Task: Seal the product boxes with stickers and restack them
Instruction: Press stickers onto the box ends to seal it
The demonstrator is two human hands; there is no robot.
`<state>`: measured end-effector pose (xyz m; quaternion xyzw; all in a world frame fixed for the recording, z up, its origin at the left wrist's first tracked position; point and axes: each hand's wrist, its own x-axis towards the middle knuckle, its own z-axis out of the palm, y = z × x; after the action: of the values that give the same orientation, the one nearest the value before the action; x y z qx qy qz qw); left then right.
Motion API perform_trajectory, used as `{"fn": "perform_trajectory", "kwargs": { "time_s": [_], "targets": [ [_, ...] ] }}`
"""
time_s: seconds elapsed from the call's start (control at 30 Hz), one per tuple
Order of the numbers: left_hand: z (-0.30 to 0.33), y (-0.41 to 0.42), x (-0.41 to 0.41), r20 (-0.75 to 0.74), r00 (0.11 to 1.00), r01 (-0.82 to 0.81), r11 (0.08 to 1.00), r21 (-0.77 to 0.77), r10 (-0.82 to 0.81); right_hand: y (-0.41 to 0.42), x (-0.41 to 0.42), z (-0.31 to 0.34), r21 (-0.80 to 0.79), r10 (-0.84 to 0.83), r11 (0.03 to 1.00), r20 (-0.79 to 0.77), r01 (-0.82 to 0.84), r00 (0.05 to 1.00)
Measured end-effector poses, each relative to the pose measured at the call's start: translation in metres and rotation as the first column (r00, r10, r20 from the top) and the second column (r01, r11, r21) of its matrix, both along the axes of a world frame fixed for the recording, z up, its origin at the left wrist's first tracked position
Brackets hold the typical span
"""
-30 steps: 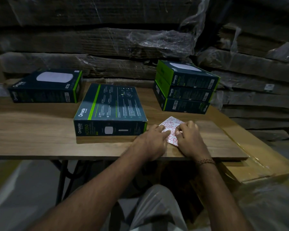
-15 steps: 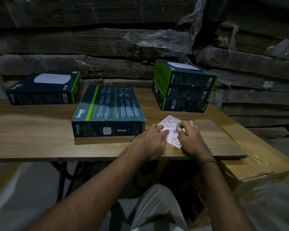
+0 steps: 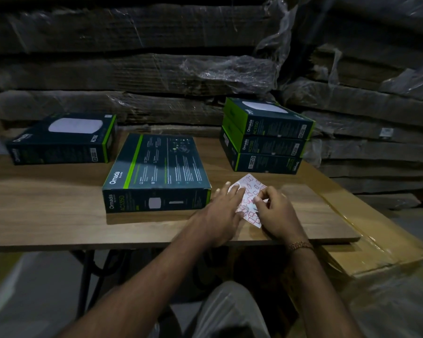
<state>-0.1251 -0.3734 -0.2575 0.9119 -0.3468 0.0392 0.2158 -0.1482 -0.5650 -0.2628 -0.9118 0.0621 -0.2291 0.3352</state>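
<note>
Wrapped cardboard stacks (image 3: 137, 69) wall the wooden table's (image 3: 47, 206) far edge. The middle box (image 3: 156, 172) lies flat between the single box (image 3: 61, 140) and the three-box stack (image 3: 264, 140). Near the front edge, the left hand (image 3: 220, 211) presses the sticker sheet (image 3: 249, 193) with flat fingers; the right hand (image 3: 276, 213) pinches a sticker there.

both forearms are bare, no sleeves in sight, there's a gold-toned beaded-looking bracelet (image 3: 299, 245) snug round the right wrist, and at about 6 o'clock you can see a knee in light grey-beige trousers (image 3: 226, 311), nothing else worn
</note>
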Motion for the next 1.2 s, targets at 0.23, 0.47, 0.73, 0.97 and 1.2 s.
{"fn": "perform_trajectory", "kwargs": {
  "time_s": [0.23,0.47,0.73,0.97,1.2],
  "targets": [
    [0.006,0.013,-0.019,0.231,0.972,0.095,0.957,-0.275,-0.030,0.001,-0.003,0.001,0.029,0.000,1.000,-0.005,0.000,1.000],
    [0.018,0.100,-0.015,0.649,0.726,0.089,0.905,-0.416,0.227,0.004,-0.004,0.006,0.007,0.013,1.000,-0.003,-0.013,1.000],
    [0.020,0.168,-0.001,0.395,0.684,-0.358,0.754,-0.550,0.613,0.032,-0.013,0.018,-0.114,0.083,0.991,0.105,-0.071,0.991],
    [0.015,0.167,0.003,0.328,0.721,-0.419,0.762,-0.494,0.610,0.124,-0.012,0.068,-0.189,0.430,0.895,0.127,-0.404,0.894],
    [0.012,0.172,-0.004,0.207,0.783,-0.420,0.744,-0.520,0.586,0.173,0.004,0.098,-0.306,0.511,0.801,-0.096,-0.514,0.854]
  ]
}}
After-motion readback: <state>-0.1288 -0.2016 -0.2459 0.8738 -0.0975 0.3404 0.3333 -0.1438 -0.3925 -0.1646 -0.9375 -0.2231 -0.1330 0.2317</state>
